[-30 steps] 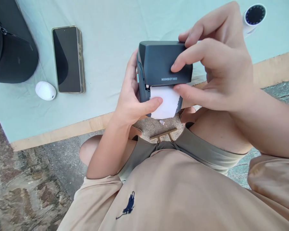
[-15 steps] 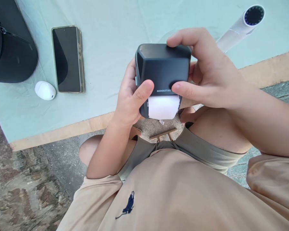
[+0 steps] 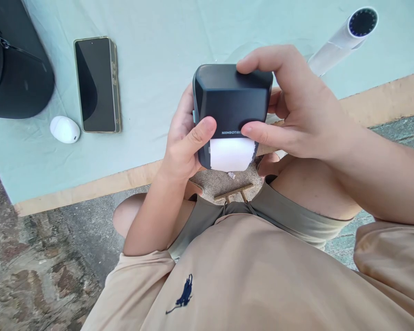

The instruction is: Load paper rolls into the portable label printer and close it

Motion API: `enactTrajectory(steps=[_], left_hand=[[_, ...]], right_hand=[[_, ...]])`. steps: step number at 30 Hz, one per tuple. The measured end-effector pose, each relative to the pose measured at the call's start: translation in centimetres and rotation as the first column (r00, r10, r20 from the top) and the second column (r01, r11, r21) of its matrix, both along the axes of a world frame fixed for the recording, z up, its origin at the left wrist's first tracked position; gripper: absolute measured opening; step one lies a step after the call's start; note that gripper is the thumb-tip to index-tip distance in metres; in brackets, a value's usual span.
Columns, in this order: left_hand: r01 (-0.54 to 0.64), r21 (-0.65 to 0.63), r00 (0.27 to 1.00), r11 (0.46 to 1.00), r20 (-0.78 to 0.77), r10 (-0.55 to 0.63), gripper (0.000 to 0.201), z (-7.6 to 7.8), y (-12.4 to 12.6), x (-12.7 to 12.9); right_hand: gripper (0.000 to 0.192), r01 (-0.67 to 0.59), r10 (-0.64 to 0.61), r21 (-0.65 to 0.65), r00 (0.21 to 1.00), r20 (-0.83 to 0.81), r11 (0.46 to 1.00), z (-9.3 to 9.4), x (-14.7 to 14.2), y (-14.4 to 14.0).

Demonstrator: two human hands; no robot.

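Both hands are gripping a dark label printer [image 3: 232, 103] above the table's edge [image 3: 89, 189]: the left hand [image 3: 184, 140] is wrapping its left side, thumb on the front, while the right hand [image 3: 296, 108] is clasping the right side. White paper [image 3: 232, 155] is sticking out of its slot. A phone [image 3: 96, 85] is lying well apart to the left.

The person wears a tan short-sleeved shirt [image 3: 262, 285] filling the lower part of the frame, with a small dark blue embroidered horse-and-rider emblem [image 3: 184, 294] at lower centre. Its sleeves end above the elbows, leaving both forearms bare. Above the shirt's hem, near the middle of the frame, olive-grey shorts [image 3: 290, 216] show, ending above the bare knees. The left hand [image 3: 184, 142] and right hand [image 3: 296, 108] are bare, with no rings, watch or gloves
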State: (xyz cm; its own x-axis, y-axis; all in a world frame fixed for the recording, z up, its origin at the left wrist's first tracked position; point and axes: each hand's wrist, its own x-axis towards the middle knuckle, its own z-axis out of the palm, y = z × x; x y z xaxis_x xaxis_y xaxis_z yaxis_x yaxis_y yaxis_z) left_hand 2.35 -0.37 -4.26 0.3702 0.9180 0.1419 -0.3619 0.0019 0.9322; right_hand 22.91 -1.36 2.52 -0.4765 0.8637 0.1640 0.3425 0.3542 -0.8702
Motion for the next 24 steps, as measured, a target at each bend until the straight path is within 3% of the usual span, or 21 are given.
enactTrajectory(steps=[7,12,16,21,24], left_hand=[[0.146,-0.157,0.989,0.977,0.052,-0.139,0.047,1.4,0.3,-0.3],[0.138,-0.172,0.990,0.975,0.020,-0.136,0.059,1.3,0.9,-0.3],[0.108,-0.231,0.993,0.967,-0.012,-0.114,0.060,2.1,0.3,-0.2],[0.114,-0.211,0.993,0.971,-0.002,-0.117,0.070,2.6,0.1,-0.1],[0.142,-0.222,0.990,0.965,0.048,-0.135,0.067,2.7,0.1,-0.1]], right_hand=[[0.052,0.002,-0.002,0.025,1.000,0.018,1.000,-0.3,0.2,0.5],[0.049,-0.009,0.014,0.053,0.996,-0.088,0.999,-0.4,0.4,0.4],[0.054,0.003,0.004,0.037,0.984,-0.175,0.999,-0.4,0.2,0.1],[0.053,0.066,-0.046,0.115,0.986,-0.162,0.991,-0.4,-0.4,0.0],[0.053,0.067,-0.058,0.043,0.983,-0.175,0.997,-0.4,-0.7,0.1]])
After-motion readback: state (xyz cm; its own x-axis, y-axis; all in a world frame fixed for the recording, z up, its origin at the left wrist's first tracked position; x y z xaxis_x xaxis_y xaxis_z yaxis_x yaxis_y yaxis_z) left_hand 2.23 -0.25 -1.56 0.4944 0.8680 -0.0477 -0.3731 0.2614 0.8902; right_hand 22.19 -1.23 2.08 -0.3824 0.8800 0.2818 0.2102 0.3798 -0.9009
